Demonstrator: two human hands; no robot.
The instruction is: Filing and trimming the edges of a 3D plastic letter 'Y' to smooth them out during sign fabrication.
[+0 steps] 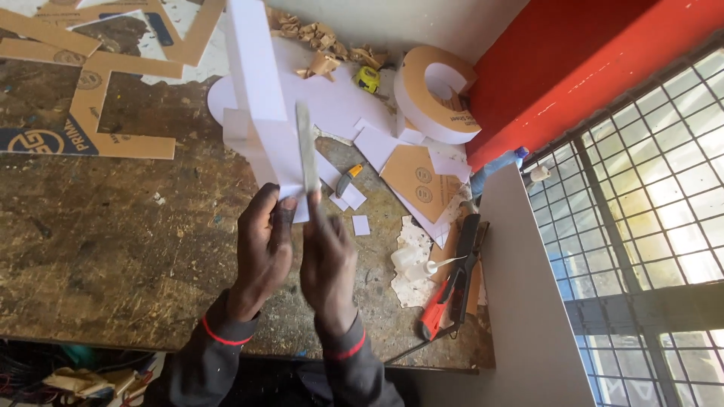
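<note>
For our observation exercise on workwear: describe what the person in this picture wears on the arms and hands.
Both arms are covered by long dark grey sleeves, each ending in a ribbed cuff with a thin red band around the wrist. The left hand and the right hand are bare: no gloves, and no rings or watch that can be made out.

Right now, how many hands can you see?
2. The left hand holds the bottom of the white folded board piece. The right hand holds a thin grey strip upright beside it. No other hands show.
</note>
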